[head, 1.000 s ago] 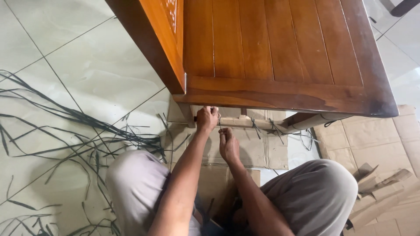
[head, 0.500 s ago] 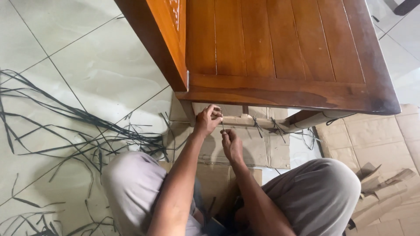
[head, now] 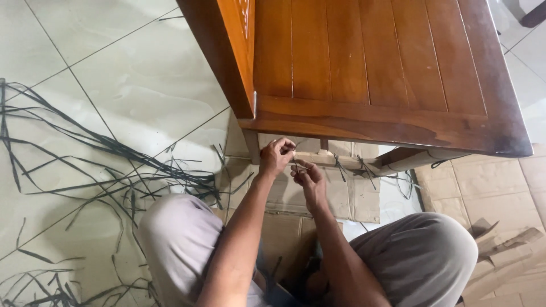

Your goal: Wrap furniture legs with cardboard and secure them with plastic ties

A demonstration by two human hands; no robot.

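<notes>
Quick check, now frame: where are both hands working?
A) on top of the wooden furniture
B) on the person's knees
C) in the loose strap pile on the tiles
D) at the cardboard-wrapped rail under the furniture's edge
D: the left hand and right hand pinch a thin dark strap at the cardboard-wrapped rail, below the wooden furniture.

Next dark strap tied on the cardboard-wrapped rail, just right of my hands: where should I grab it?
Probably by its loose ends, from the front. On that strap the tails stick out toward you below the wooden furniture's edge, while the loop sits tight against the cardboard-wrapped rail. Both hands, left hand and right hand, already work beside it.
</notes>
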